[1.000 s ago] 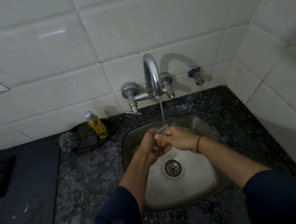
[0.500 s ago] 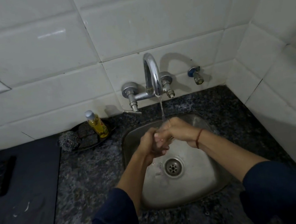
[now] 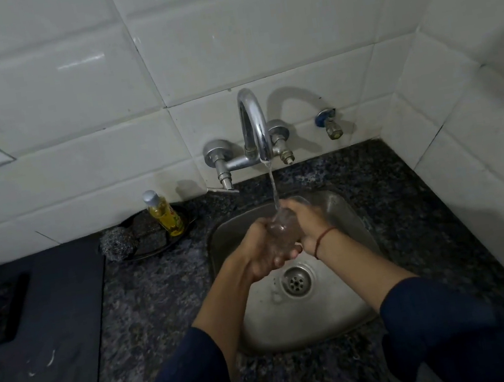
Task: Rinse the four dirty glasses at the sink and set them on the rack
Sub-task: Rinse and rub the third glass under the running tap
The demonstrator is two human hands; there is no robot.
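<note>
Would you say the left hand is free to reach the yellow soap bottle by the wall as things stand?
Probably not right away: the left hand is wrapped around the glass under the tap stream, together with the right hand. The path over the counter to the soap bottle itself looks clear.

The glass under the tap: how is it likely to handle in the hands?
Probably slippery: the glass sits in the running stream with wet hands around it. Likely fragile, being clear thin-looking glass held over a steel sink. Both the left hand and right hand grip it, suggesting caution.
</note>
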